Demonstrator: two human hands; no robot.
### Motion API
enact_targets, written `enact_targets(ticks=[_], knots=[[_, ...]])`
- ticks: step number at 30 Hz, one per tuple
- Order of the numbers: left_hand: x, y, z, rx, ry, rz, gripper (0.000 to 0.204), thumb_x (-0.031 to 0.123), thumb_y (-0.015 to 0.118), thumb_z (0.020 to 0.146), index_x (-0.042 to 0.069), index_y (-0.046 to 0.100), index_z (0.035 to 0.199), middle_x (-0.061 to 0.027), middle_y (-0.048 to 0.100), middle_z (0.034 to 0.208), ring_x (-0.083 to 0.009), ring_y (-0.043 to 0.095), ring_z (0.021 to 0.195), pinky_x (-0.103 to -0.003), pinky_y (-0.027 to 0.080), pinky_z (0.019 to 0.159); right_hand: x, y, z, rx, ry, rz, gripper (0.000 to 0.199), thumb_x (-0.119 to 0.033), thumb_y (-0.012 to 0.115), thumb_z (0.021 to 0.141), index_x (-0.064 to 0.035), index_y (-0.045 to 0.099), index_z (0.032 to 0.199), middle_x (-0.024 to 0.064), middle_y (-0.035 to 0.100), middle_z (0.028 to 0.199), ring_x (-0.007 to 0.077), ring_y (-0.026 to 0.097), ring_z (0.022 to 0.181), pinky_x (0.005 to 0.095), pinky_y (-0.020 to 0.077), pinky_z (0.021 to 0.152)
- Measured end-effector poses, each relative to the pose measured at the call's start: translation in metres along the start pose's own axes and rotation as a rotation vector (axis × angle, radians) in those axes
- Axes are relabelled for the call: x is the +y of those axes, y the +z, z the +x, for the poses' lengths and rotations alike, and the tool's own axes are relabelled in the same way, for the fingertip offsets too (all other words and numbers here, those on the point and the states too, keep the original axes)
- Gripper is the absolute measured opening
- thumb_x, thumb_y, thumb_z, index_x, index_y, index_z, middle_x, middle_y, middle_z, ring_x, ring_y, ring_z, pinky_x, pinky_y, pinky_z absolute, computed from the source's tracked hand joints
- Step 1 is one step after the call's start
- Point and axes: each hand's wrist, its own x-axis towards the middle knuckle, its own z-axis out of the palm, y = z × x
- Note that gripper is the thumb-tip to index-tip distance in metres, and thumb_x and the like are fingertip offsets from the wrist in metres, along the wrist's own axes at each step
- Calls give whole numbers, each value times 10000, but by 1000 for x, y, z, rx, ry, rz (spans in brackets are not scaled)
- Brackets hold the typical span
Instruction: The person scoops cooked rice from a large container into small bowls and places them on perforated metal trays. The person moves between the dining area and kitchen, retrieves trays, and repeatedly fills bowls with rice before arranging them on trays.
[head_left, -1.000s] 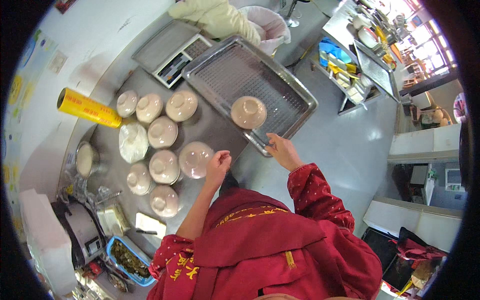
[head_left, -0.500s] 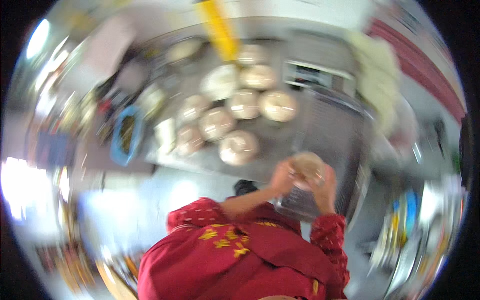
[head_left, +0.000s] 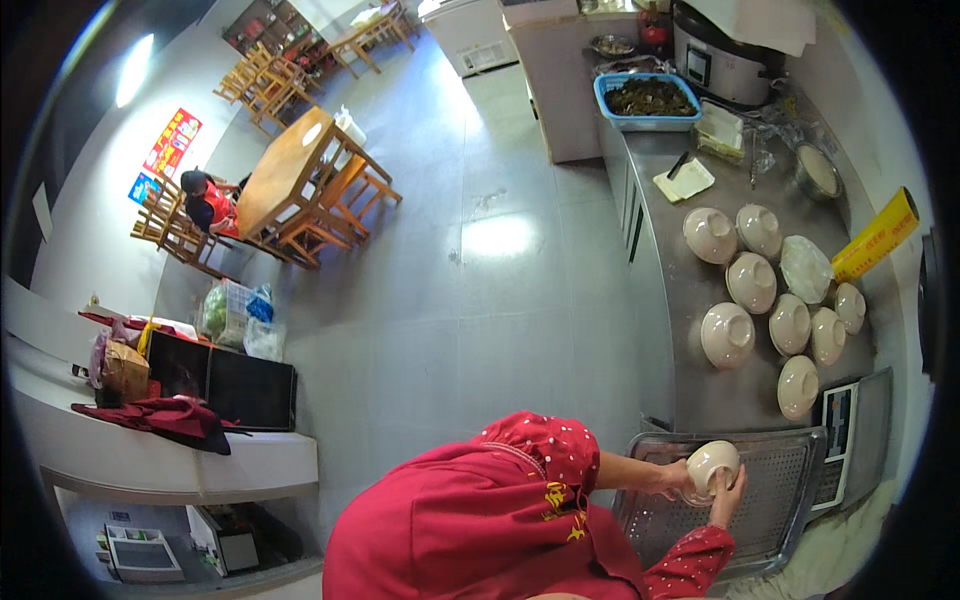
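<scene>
Between both hands is a cream-coloured bowl (head_left: 711, 460), its foot ring partly showing, above a perforated metal tray (head_left: 775, 490) at the lower right. My left hand (head_left: 677, 482) grips the bowl's left side with bent fingers. On the near right side my right hand (head_left: 727, 499) has its fingers closed against it. Beyond the tray, several similar bowls (head_left: 728, 335) lie upside down on the steel counter (head_left: 690, 385). A crumpled whitish plastic bag (head_left: 805, 268) sits among them.
A scale-like device (head_left: 840, 435) stands right of the tray, below a yellow tube (head_left: 878, 235). Farther along the counter are a blue basket (head_left: 648, 122) of dark leafy food and a cooker (head_left: 720, 60). A person (head_left: 208, 203) sits by a wooden table (head_left: 290, 170) across the floor.
My view has swung left, so the counter now lies along the right side and the room shows. Both hands still hold the bowl over the tray. The earlier blur is gone.
</scene>
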Motion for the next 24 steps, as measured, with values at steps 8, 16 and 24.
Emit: enact_targets(ticks=[8, 16, 24], knots=[[-8, 20, -4, 113, 251, -219, 1095, -45, 678, 678, 210, 74, 1555, -137, 362, 1489, -334, 393, 1355, -464, 450, 1010, -18, -12, 5, -175, -60, 77, 684, -475, 617, 934, -134, 397, 1485, 164, 380, 1516, 321, 376, 1380, 418, 341, 1098], [3, 43, -2, 160, 467, 40, 1119, -84, 668, 636, 146, 88, 1565, -151, 451, 1412, -262, 519, 1212, -374, 523, 876, 26, -28, -7, -285, 388, 710, 762, -720, 449, 903, -232, 357, 1481, 88, 400, 1473, 346, 416, 1320, 535, 460, 928], [7, 63, -39, 413, 510, 333, 1077, 78, 815, 591, 79, 270, 1521, -151, 582, 1284, -252, 592, 1125, -379, 557, 823, 21, -23, -7, -244, 94, 299, 608, -505, 387, 1014, -136, 335, 1494, 142, 407, 1481, 340, 468, 1294, 496, 462, 969]])
